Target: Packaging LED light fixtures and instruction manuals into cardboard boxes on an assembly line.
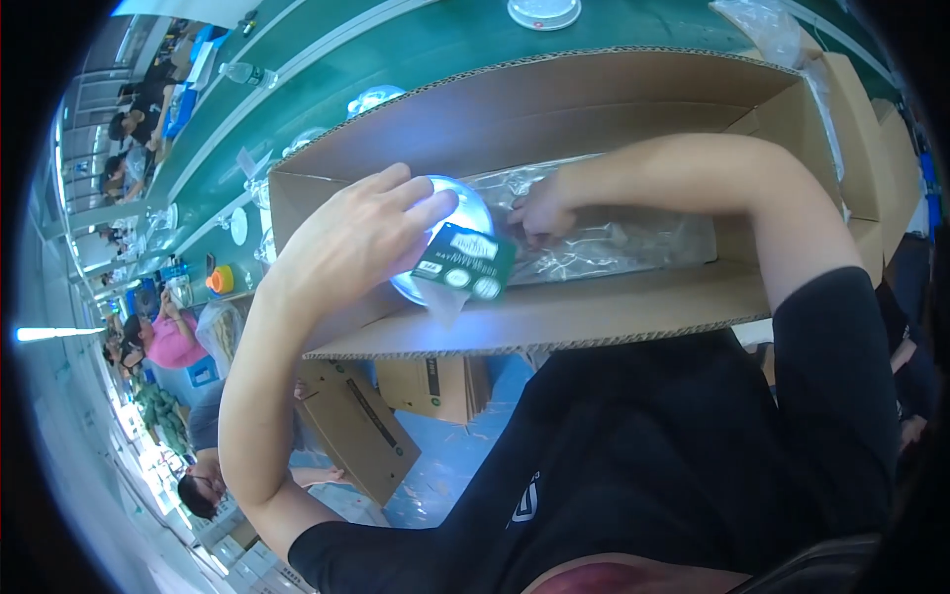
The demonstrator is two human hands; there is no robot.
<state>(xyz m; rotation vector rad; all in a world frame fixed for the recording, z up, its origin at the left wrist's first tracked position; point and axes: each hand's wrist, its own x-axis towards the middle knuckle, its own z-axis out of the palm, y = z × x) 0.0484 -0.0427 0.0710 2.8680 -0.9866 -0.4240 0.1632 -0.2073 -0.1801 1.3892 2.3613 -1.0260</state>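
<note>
a bagged round white lamp (450, 213) with a green label card (465, 262) is gripped by the left hand (346, 243) inside the open cardboard carton (554, 317), the right hand (539, 210) pinching the clear plastic liner (614, 238); packing seems barely begun.

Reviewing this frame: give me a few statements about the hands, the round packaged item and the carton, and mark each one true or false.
1. The left hand rests on a round white item in clear wrap. True.
2. A dark green card sits with that item. True.
3. The right hand is outside the cardboard carton. False: it reaches inside, onto clear plastic wrap.
4. The carton is closed. False: its flaps are open.
5. The carton sits beside a green surface. True.
</note>
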